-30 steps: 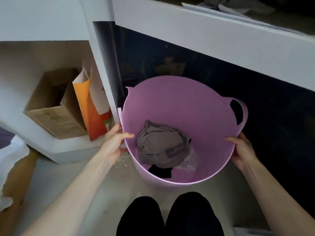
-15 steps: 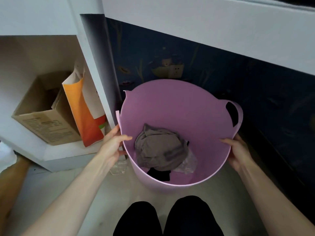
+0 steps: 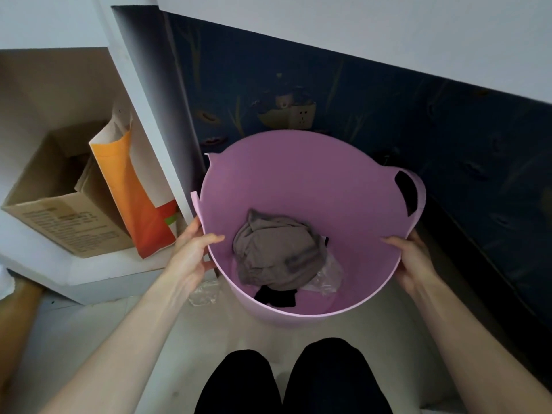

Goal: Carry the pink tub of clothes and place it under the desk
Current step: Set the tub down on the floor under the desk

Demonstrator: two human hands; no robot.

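Nearest, two knees [image 3: 294, 380] in black cloth sit at the bottom edge, over a pale floor [image 3: 125, 333]. Bare forearms reach forward from both sides to the tub [image 3: 298, 180]. The left hand [image 3: 191, 252] grips the tub's left rim, thumb hooked inside the wall and fingers outside. The right hand [image 3: 413, 261] clasps the right rim the same way, thumb lying over the edge.

The tub is soft pink plastic, round and deep, with a thin rim and a loop handle [image 3: 413, 195] on its right side; the left side shows only a flap of rim. At its bottom lie a bunched grey-brown garment [image 3: 274, 252], a black piece [image 3: 276, 295] and some clear plastic [image 3: 327, 274].

The tub is low over the floor, in the dark opening beneath the white desk [image 3: 388, 31]. Left of it stands a white panel [image 3: 134, 85], then an orange paper bag [image 3: 131, 198] and a cardboard box [image 3: 59, 213] on a low shelf. Behind is a dark blue wall [image 3: 403, 115] with a socket [image 3: 301, 115].
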